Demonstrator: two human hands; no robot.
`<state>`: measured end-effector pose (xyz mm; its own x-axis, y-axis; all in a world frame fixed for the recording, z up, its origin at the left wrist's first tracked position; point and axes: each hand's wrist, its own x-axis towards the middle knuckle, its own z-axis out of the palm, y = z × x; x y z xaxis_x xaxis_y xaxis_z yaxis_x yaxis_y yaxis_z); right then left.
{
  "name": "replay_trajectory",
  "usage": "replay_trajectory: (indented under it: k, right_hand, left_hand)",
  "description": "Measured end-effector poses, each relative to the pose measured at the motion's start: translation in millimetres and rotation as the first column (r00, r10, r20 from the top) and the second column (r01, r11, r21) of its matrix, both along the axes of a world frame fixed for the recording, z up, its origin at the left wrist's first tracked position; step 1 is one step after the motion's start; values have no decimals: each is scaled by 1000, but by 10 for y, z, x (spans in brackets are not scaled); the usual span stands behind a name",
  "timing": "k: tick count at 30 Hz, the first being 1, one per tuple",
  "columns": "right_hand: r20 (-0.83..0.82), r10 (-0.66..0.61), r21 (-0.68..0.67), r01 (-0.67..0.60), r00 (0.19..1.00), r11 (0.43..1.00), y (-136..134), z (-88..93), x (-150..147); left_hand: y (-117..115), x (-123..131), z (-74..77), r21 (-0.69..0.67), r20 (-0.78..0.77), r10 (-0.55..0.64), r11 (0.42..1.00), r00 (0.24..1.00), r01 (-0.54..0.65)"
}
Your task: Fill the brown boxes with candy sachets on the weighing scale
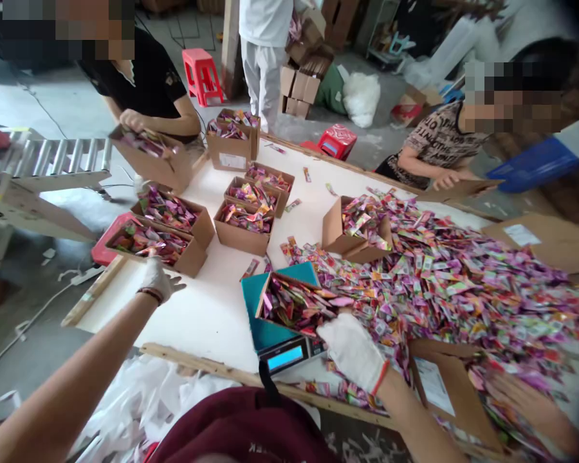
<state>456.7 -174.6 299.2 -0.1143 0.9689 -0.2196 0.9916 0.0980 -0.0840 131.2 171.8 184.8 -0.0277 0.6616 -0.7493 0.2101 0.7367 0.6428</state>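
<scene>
My left hand (159, 281), in a white glove, reaches out with fingers spread at the near edge of a brown cardboard box full of colourful sachets (149, 245), at the left corner of the white worktop (212, 308). My right hand (352, 350), also gloved, lies palm down, fingers together, against a small open cardboard box of sachets (294, 305); I cannot tell whether it grips anything. That box sits on a teal digital scale (270, 334). A broad heap of pink, purple and green sachets (463, 283) spreads to the right.
</scene>
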Motion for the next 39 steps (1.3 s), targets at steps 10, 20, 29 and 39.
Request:
replay_trajectory:
  k: [10, 20, 29, 39]
  right_hand:
    - [-301, -370, 294, 454, 879, 841, -621, 596, 331]
    - [-276, -309, 388, 400, 910, 831, -656, 382, 60]
    - [-261, -249, 277, 319, 933, 906, -71, 350, -257]
    - [-193, -811, -61, 818, 552, 571, -856, -635, 480]
  left_hand:
    - [-1633, -14, -188, -15, 186, -107, 994, 977, 112]
    - [-1685, 212, 279, 184, 272, -161, 976, 949, 114]
    - [-1858, 543, 579, 270, 338, -276, 944, 900, 188]
    - [-1955, 156, 344, 199, 248, -250, 959, 936, 203]
